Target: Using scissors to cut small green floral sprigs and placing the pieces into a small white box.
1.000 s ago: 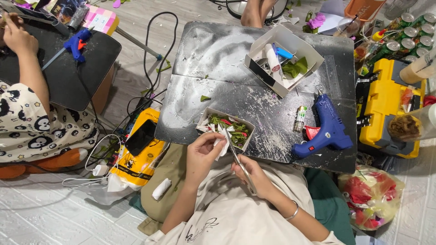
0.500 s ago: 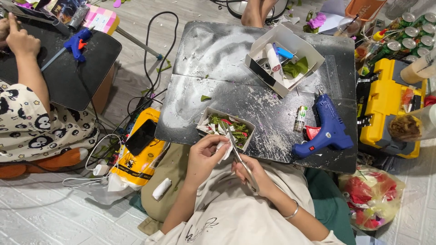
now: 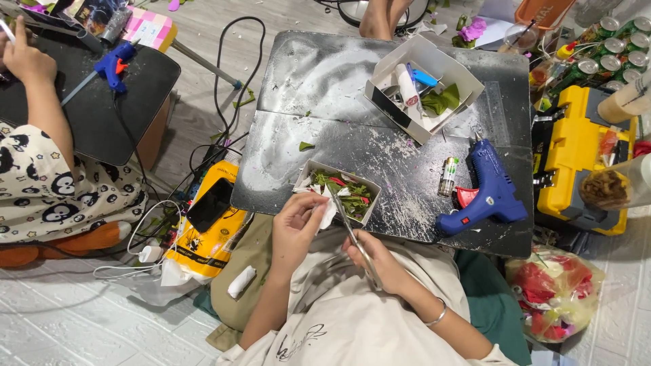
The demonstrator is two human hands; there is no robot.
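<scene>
While scissors (image 3: 354,237) cut, both hands (image 3: 296,227) grip white paper (image 3: 328,211).

yellow bag (image 3: 210,234) beside table, green cans (image 3: 603,41) top right

blue glue gun (image 3: 485,190) | black tabletop (image 3: 339,88) | yellow toolbox (image 3: 576,163) | white scrap (image 3: 327,211) | green-red clippings (image 3: 346,190)

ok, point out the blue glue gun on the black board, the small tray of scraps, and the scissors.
blue glue gun (image 3: 489,186), head view, on its body.
small tray (image 3: 303,175), head view, on its left rim.
scissors (image 3: 349,227), head view, on the blades.
</scene>
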